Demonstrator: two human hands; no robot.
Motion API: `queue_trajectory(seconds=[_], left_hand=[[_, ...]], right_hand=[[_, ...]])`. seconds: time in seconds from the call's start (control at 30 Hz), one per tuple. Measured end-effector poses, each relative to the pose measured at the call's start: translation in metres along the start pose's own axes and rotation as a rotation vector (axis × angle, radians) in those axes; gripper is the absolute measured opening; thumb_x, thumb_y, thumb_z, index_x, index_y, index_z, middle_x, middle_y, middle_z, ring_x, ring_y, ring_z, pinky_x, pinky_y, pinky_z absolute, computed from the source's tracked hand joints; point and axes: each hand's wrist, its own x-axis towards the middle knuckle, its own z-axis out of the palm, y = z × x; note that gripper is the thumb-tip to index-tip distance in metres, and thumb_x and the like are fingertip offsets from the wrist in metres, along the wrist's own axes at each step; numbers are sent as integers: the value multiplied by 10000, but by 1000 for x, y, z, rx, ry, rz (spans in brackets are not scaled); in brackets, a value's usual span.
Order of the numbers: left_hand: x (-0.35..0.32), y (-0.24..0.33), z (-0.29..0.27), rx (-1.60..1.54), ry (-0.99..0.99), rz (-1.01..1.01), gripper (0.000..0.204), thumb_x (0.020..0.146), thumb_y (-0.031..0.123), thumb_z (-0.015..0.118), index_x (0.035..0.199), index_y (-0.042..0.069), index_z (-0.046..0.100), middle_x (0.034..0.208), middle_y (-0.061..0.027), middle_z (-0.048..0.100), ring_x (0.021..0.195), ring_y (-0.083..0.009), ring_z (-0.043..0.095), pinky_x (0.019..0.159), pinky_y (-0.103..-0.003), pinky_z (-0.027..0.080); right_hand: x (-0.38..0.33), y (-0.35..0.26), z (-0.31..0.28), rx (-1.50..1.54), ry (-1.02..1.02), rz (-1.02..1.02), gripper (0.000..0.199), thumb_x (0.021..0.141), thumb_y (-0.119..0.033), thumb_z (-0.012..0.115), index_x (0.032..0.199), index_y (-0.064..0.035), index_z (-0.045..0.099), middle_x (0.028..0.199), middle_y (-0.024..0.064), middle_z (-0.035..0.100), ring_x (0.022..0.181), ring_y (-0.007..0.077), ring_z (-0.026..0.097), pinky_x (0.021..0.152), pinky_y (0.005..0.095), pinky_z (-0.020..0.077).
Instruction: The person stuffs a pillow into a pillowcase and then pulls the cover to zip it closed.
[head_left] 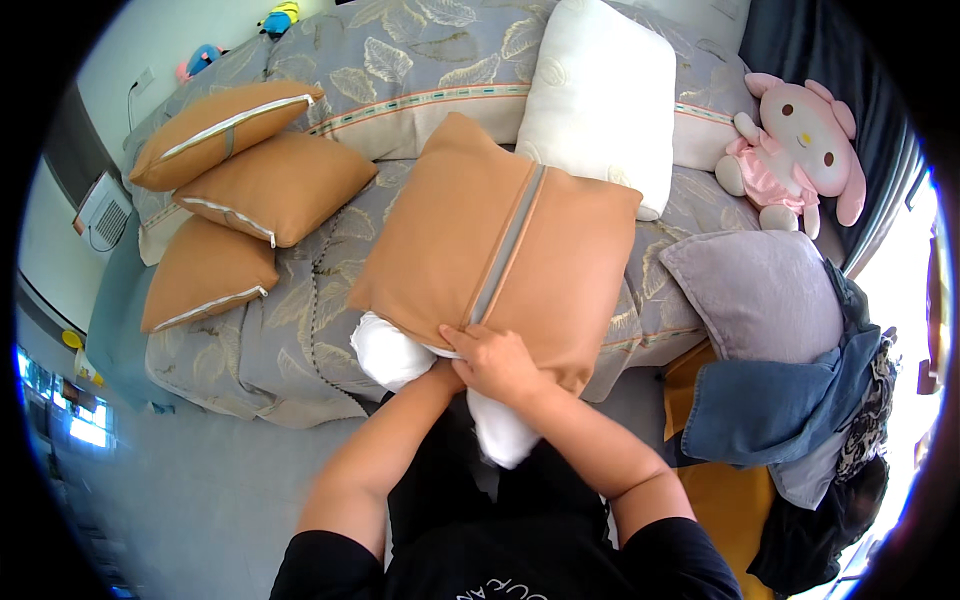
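The right hand [497, 362] is pinched shut on the lower edge of the tan cushion cover [497, 240], beside its grey zip strip [508, 245]. The left hand is hidden under that cover, so its grip cannot be told. A white insert [392, 352] bulges out below the cover. Left of the cover lie 3 tan cushions [270, 185]; behind it, a white pillow [600, 95].

Tan cushion cover [470, 230], leather-like, with a grey zipper strip running down its middle; lies tilted on the bed, lower edge hanging over the bed's near edge. White pillow insert [395, 352] partly inside it, bulging out of the lower opening at two spots: a rounded lump at left, a longer fold hanging down below centre.
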Motion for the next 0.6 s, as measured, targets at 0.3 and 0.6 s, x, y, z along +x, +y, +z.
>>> queue_trajectory(seconds=[0.3, 0.6], left_hand=[[17, 18, -39, 243, -5, 137, 226, 773, 154, 599, 923, -7, 651, 1112, -216, 624, 1097, -332, 574, 903, -489, 447], [-22, 81, -26, 328, -41, 451, 360, 810, 181, 573, 1132, 37, 644, 1386, -162, 482, 1318, -337, 405, 1097, -480, 305]], right_hand=[[21, 14, -34, -320, 127, 114, 417, 735, -104, 649, 1151, -95, 639, 834, 93, 614, 681, 283, 638, 590, 397, 532], [-68, 28, -49, -271, 201, 356, 516, 684, -75, 679, 1198, -113, 656, 876, 88, 641, 644, 302, 641, 671, 442, 515]])
